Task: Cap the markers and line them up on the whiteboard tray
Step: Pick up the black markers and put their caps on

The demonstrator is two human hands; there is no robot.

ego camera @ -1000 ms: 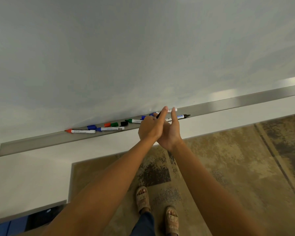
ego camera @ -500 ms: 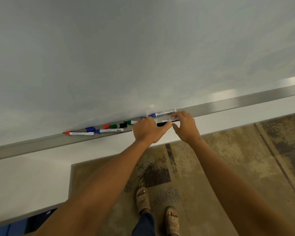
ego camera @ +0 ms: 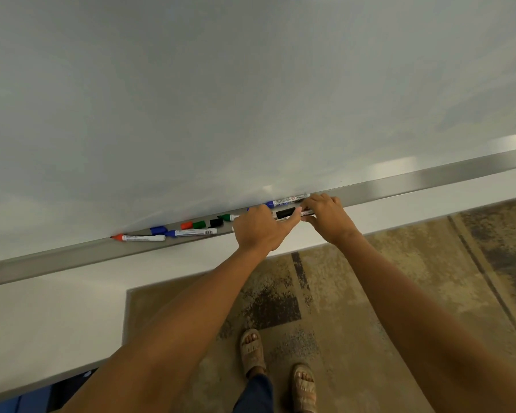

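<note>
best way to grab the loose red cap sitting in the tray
Pinch the red cap across its short sides with thumb and forefinger, coming down from above and the front. It lies on its side in the tray, with the whiteboard right behind it and the green cap close on its right, so the front and top look the freest.

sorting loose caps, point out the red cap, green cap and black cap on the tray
red cap [ego camera: 186,225], head view, middle of its side
green cap [ego camera: 199,224], head view, its middle
black cap [ego camera: 216,222], head view, its middle
</note>
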